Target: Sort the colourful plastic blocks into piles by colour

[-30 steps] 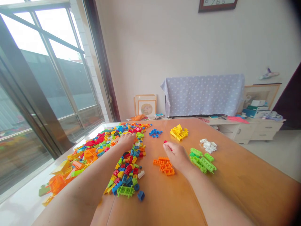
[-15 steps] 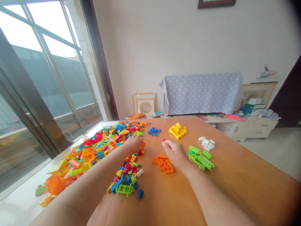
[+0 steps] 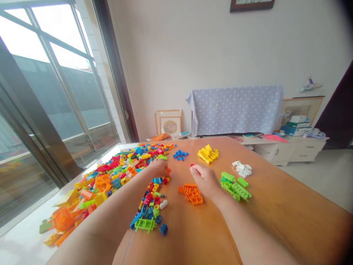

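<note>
My left hand [image 3: 159,166] reaches to the right edge of a big mixed heap of toy building bricks [image 3: 132,156]. Its fingers point down and are mostly hidden, so whether they grip anything is unclear. An orange brick [image 3: 168,170] shows right beside those fingers. My right hand [image 3: 203,177] is closed above the table, and a small red brick [image 3: 192,165] pokes out at its fingertips. Just below it lie orange bricks [image 3: 191,193]; light green bricks [image 3: 235,187] are to its right. Farther back are yellow bricks [image 3: 208,154] and small blue bricks [image 3: 180,155].
White bricks [image 3: 242,168] form a group toward the right of the wooden table [image 3: 209,235]. Loose mixed bricks [image 3: 149,206] lie beside my left forearm. Behind the table stands a low white cabinet [image 3: 292,152], with a dotted cloth [image 3: 237,110] draped over something on it.
My left hand has shifted slightly at the heap's edge, and my left forearm has moved a little to the right. The right hand stays nearly still with the red brick. The view tilts slightly.
</note>
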The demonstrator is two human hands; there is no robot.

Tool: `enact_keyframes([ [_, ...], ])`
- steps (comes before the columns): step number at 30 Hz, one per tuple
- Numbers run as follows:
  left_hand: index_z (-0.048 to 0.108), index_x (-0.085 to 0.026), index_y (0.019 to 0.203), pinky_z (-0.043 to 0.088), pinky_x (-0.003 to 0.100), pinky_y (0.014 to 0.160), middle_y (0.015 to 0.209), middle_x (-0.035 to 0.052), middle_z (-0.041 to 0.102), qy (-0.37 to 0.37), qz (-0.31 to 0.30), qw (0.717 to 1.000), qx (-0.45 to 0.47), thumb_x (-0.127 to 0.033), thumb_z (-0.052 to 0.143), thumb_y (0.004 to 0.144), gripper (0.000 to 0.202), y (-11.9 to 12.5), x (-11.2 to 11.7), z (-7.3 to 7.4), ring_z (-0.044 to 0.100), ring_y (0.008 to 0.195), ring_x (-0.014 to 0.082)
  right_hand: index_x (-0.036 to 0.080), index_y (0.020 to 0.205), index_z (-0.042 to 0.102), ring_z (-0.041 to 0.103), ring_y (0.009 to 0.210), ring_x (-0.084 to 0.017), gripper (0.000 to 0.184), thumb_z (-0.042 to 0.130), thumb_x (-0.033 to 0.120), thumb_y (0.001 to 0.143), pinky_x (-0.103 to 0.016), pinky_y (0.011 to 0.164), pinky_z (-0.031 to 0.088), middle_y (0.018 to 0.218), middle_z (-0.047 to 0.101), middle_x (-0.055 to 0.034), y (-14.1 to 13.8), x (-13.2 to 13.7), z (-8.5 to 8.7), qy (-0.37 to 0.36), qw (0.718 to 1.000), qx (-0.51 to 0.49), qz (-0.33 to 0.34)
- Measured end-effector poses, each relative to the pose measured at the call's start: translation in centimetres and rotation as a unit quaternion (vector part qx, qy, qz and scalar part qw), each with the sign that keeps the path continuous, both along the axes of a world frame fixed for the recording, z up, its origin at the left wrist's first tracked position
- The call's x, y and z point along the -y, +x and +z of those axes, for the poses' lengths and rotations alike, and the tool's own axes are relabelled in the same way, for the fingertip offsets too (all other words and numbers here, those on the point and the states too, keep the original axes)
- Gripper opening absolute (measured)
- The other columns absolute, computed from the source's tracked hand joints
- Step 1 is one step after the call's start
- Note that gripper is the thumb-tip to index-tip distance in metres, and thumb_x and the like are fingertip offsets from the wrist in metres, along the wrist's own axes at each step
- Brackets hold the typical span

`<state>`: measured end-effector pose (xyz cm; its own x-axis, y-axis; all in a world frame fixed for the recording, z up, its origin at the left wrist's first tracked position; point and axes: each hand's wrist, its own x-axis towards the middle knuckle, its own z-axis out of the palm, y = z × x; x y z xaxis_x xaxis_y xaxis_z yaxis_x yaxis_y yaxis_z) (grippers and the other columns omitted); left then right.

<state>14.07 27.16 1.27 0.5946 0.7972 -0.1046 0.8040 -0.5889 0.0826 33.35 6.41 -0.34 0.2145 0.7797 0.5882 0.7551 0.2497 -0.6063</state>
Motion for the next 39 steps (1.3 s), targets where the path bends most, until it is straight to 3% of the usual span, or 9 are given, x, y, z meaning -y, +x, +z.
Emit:
enact_keyframes([
  [3, 0.067, -0.017, 0.11, 0.054, 0.041, 0.089, 0.115, 0.009, 0.067, -0.035, 0.026, 0.993, 0.113, -0.039, 0.072, 0.088, 0.032, -0.8, -0.3, 0.3, 0.064, 0.105, 0.0248, 0.022, 0.077, 0.059, 0.054, 0.066, -0.016, 0.035, 0.043, 0.042, 0.101, -0.025, 0.064, 0.037, 0.067, 0.058, 0.0007, -0.1, 0.1, 0.2, -0.004, 1.0, -0.001, 0.001],
  [6, 0.065, -0.018, 0.094, 0.052, 0.034, 0.077, 0.091, 0.0048, 0.067, -0.088, 0.05, 0.961, 0.256, -0.04, 0.079, 0.075, 0.032, -1.9, -0.2, 0.9, 0.065, 0.092, 0.024, 0.022, 0.077, 0.06, 0.054, 0.065, -0.016, 0.035, 0.042, 0.043, 0.101, -0.025, 0.065, 0.038, 0.067, 0.059, 0.0008, -0.3, 0.2, 0.4, -0.014, 1.0, -0.002, 0.003],
  [12, 0.055, -0.019, 0.09, 0.052, 0.029, 0.07, 0.09, 0.005, 0.067, -0.244, 0.054, 0.831, 0.496, -0.054, 0.072, 0.078, 0.04, -3.1, 2.1, 2.4, 0.069, 0.087, 0.019, 0.022, 0.076, 0.059, 0.053, 0.065, -0.015, 0.035, 0.044, 0.043, 0.1, -0.025, 0.064, 0.038, 0.065, 0.057, 0.0014, -0.5, 0.2, 0.2, -0.018, 1.0, -0.005, 0.013],
  [17, 0.057, -0.018, 0.091, 0.051, 0.027, 0.067, 0.095, 0.0065, 0.07, -0.355, 0.037, 0.743, 0.566, -0.045, 0.08, 0.073, 0.039, -2.6, 5.3, 2.3, 0.071, 0.084, 0.0177, 0.021, 0.079, 0.065, 0.057, 0.069, -0.017, 0.032, 0.05, 0.043, 0.096, -0.027, 0.066, 0.043, 0.071, 0.063, 0.0002, -1.1, -0.2, -0.5, -0.037, 0.996, -0.063, 0.048],
  [23, 0.059, -0.018, 0.093, 0.045, 0.023, 0.061, 0.095, 0.0074, 0.07, -0.426, 0.019, 0.693, 0.581, -0.041, 0.08, 0.075, 0.036, -0.8, 8.8, 1.1, 0.069, 0.08, 0.0152, 0.02, 0.117, 0.069, 0.069, 0.091, -0.023, 0.041, 0.063, 0.049, 0.089, -0.033, 0.078, 0.054, 0.102, 0.074, -0.0069, -1.7, -0.3, -0.1, -0.091, 0.955, -0.265, 0.099],
  [27, 0.062, -0.019, 0.092, 0.04, 0.022, 0.062, 0.089, 0.0031, 0.066, -0.421, -0.034, 0.711, 0.562, -0.043, 0.078, 0.079, 0.032, 0.3, 10.9, 0.5, 0.065, 0.08, 0.0137, 0.02, 0.12, 0.067, 0.07, 0.087, -0.021, 0.048, 0.062, 0.056, 0.089, -0.03, 0.072, 0.054, 0.103, 0.075, -0.0072, -1.9, 0.1, 0.6, -0.143, 0.913, -0.353, 0.146],
  [31, 0.06, -0.019, 0.089, 0.041, 0.023, 0.064, 0.084, 0.0012, 0.064, -0.382, -0.037, 0.744, 0.546, -0.046, 0.076, 0.079, 0.033, 0.8, 12.2, 0.2, 0.063, 0.079, 0.014, 0.019, 0.11, 0.07, 0.069, 0.086, -0.019, 0.042, 0.065, 0.054, 0.087, -0.028, 0.072, 0.051, 0.101, 0.075, -0.0063, -1.8, 0.1, 0.7, -0.151, 0.905, -0.358, 0.175],
  [36, 0.059, -0.02, 0.089, 0.042, 0.025, 0.067, 0.083, 0.0009, 0.063, -0.352, -0.02, 0.769, 0.532, -0.049, 0.076, 0.076, 0.036, 0.7, 12.7, 0.0, 0.06, 0.075, 0.0146, 0.019, 0.098, 0.069, 0.065, 0.084, -0.018, 0.033, 0.064, 0.048, 0.084, -0.026, 0.068, 0.05, 0.093, 0.072, -0.0033, -1.1, 0.0, 0.7, -0.15, 0.921, -0.339, 0.121],
  [39, 0.057, -0.02, 0.082, 0.037, 0.025, 0.062, 0.075, -0.0027, 0.057, -0.256, -0.016, 0.83, 0.495, -0.05, 0.074, 0.075, 0.035, 0.2, 12.1, -0.7, 0.052, 0.067, 0.0127, 0.019, 0.084, 0.066, 0.059, 0.069, -0.016, 0.027, 0.062, 0.046, 0.083, -0.025, 0.061, 0.045, 0.074, 0.066, 0.0004, 0.0, 0.0, 0.6, -0.193, 0.942, -0.266, 0.063],
])
